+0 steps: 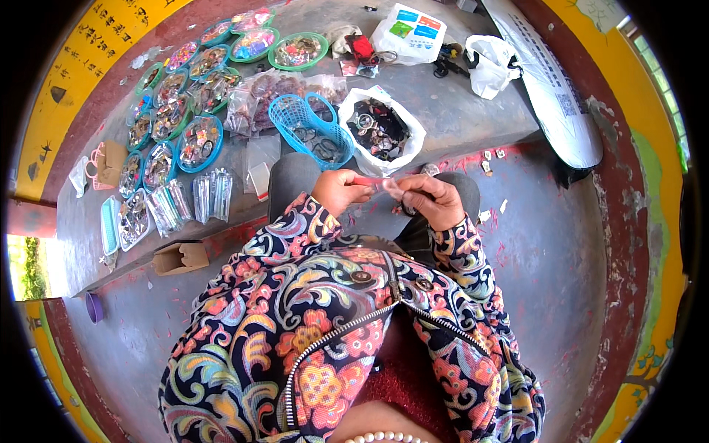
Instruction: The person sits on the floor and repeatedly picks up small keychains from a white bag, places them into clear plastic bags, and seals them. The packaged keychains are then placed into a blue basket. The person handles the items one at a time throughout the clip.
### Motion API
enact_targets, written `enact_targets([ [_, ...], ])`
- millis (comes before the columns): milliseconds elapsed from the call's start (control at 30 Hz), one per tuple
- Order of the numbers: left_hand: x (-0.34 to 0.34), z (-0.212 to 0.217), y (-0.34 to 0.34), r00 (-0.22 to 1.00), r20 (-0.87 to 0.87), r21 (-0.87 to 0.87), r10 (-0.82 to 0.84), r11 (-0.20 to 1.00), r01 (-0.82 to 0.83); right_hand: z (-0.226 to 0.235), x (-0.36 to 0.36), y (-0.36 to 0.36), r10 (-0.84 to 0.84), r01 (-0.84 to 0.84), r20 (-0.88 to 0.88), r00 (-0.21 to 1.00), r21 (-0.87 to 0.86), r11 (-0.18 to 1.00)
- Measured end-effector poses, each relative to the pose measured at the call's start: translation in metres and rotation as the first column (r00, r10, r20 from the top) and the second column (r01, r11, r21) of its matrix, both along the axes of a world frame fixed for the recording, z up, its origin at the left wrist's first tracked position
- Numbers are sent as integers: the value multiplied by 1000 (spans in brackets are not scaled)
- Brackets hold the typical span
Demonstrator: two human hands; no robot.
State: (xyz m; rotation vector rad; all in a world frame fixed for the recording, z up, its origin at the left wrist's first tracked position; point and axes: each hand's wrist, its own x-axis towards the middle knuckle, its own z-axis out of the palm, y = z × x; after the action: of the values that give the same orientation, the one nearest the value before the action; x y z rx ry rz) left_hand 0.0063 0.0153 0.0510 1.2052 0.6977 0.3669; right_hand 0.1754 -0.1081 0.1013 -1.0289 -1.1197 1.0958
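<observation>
My left hand (341,190) and my right hand (428,196) meet above my knees, each pinching one end of a small pink strip-like item (374,181). Both forearms wear a flowered jacket. Just beyond the hands stands an open white plastic bag (413,125) full of dark small pieces. Beside it, to the left, is a blue plastic basket (299,118) with dark loops inside. What exactly the pink item is cannot be made out.
On the grey ledge (473,111), rows of round coloured trays (199,140) hold small trinkets at the left. Clear packets (213,193) lie near them. A small cardboard box (181,257) sits lower left. White bags (491,65) and a long white sack (554,88) lie far right.
</observation>
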Motion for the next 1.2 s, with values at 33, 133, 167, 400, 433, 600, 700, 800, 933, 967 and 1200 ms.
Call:
enact_targets([
  [33, 0, 0, -1, 1000, -1, 16, -5, 1000, 5, -2, 0, 1, 48, -48, 30, 998, -2, 999],
  [133, 4, 7, -4, 998, 29, 63, -54, 997, 52, -15, 1, 2, 141, -137, 112, 984, -41, 990],
  [167, 3, 5, -4, 998, 23, 102, -56, 993, 53, -11, 0, 2, 148, -142, 248, 957, -43, 989],
  [400, 2, 8, -8, 996, -43, 381, -77, 920, 88, -1, -6, 4, 108, -141, 594, 797, 11, 990],
  [433, 2, 9, -9, 994, -61, 447, -87, 888, 105, -1, -6, 4, 97, -148, 611, 785, 33, 988],
  [600, 2, -1, -7, 995, -38, 480, -95, 871, 102, -9, -7, 3, 85, -150, 652, 753, 45, 988],
  [700, 2, -4, -7, 994, -39, 445, -100, 889, 107, -7, -8, 4, 77, -145, 660, 747, 48, 988],
  [800, 2, -6, -6, 993, -59, 377, -98, 919, 113, -6, -11, 4, 65, -135, 665, 744, 55, 989],
  [933, 3, -6, -6, 997, 26, 200, -66, 978, 60, 3, -16, 4, 109, -161, 653, 750, 21, 987],
  [967, 3, -7, -6, 997, 29, 169, -65, 984, 59, 2, -17, 4, 119, -167, 647, 753, 13, 986],
  [1200, 4, 2, -13, 1000, 2, 30, -2, 1000, 2, -15, -24, 8, 55, -147, 625, 778, 96, 984],
])
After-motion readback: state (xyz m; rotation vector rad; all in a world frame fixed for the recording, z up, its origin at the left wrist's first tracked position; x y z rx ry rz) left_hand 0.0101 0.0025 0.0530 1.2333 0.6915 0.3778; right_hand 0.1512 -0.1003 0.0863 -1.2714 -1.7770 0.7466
